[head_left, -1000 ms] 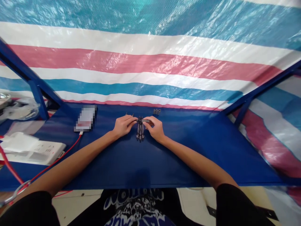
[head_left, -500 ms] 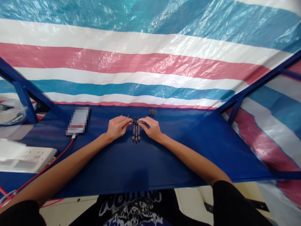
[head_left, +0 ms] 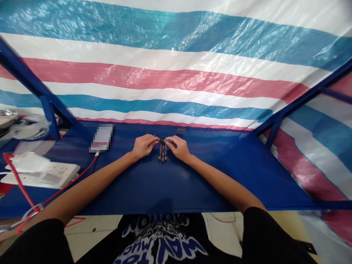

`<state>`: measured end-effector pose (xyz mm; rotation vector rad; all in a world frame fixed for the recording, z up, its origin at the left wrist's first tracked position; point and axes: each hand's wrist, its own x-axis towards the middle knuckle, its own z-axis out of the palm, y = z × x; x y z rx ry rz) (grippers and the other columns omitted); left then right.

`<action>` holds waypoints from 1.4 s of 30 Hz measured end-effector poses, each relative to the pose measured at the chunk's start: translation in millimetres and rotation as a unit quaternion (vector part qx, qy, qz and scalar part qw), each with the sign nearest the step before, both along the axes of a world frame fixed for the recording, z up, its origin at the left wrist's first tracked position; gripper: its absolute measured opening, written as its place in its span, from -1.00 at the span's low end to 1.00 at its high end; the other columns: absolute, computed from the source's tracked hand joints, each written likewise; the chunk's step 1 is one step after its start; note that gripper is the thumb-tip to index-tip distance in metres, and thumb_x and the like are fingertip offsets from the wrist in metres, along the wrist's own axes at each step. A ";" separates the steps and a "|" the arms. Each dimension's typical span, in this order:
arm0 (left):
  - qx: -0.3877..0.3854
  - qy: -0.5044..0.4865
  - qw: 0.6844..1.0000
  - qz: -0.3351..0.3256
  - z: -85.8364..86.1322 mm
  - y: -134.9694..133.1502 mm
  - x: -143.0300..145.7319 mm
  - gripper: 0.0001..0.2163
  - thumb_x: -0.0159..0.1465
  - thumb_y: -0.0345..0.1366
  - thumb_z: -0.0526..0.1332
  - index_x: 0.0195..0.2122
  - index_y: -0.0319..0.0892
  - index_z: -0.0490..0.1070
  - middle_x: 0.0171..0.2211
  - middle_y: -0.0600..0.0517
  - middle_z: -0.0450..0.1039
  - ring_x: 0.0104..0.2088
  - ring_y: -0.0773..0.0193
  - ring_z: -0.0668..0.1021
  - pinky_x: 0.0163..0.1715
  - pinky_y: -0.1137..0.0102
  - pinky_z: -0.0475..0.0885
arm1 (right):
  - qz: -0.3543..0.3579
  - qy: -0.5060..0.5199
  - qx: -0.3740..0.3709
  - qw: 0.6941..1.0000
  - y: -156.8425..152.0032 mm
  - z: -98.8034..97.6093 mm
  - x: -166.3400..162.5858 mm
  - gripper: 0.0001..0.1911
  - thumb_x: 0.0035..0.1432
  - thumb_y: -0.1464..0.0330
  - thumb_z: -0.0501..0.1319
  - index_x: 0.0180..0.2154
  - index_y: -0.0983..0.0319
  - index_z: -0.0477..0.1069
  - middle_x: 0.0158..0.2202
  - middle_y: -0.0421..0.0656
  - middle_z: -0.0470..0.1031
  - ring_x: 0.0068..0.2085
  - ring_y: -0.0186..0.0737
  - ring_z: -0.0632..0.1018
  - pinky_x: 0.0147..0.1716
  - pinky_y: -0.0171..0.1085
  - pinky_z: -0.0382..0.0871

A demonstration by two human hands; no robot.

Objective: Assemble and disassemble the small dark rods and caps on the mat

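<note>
A small bundle of dark slim rods [head_left: 162, 154] lies on the blue table [head_left: 170, 183], pointing toward me. Across its far end a single dark rod [head_left: 165, 140] is held level between both hands. My left hand [head_left: 143, 146] pinches the rod's left end with its fingertips. My right hand [head_left: 178, 147] pinches the right end. Both hands rest on the table on either side of the bundle.
A few small dark pieces [head_left: 180, 130] lie behind my right hand, and tiny ones [head_left: 151, 134] behind the left. A phone [head_left: 101, 138] on a red cable [head_left: 66, 185] and a white power strip [head_left: 44, 174] sit at the left. Striped tarp [head_left: 176, 84] walls the back.
The view has shifted a little as my head moved. Both hands stay on the same rod over the bundle, with no clear change in grip.
</note>
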<state>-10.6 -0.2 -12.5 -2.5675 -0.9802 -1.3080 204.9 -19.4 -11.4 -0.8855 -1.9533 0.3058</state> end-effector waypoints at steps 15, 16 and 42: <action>0.018 -0.004 1.000 -0.002 0.4 0.3 -0.7 -0.78 0.35 -0.24 0.09 -0.24 -0.16 0.53 -0.36 -0.02 0.55 -0.35 0.29 0.57 -0.30 0.42 0.46 | -0.009 -0.012 0.012 1.000 1.1 0.7 -1.8 -0.72 0.29 0.23 0.08 -0.15 0.24 0.46 -0.36 -0.10 0.50 -0.45 -0.29 0.44 -0.35 -0.29 0.40; 0.016 -0.003 1.000 -0.002 0.3 0.3 -0.6 -0.78 0.35 -0.24 0.09 -0.24 -0.16 0.53 -0.36 -0.02 0.55 -0.35 0.29 0.57 -0.30 0.42 0.46 | -0.009 -0.012 0.010 1.000 1.2 0.6 -1.7 -0.72 0.29 0.22 0.08 -0.15 0.24 0.46 -0.36 -0.10 0.49 -0.46 -0.29 0.44 -0.35 -0.29 0.40; -0.007 0.006 1.000 0.004 -0.1 1.1 0.5 -0.76 0.34 -0.22 0.11 -0.24 -0.19 0.54 -0.37 -0.03 0.56 -0.37 0.29 0.55 -0.30 0.42 0.44 | 0.004 -0.004 -0.013 1.000 3.2 -2.5 0.9 -0.72 0.29 0.21 0.08 -0.16 0.24 0.46 -0.31 -0.10 0.51 -0.43 -0.29 0.44 -0.31 -0.28 0.39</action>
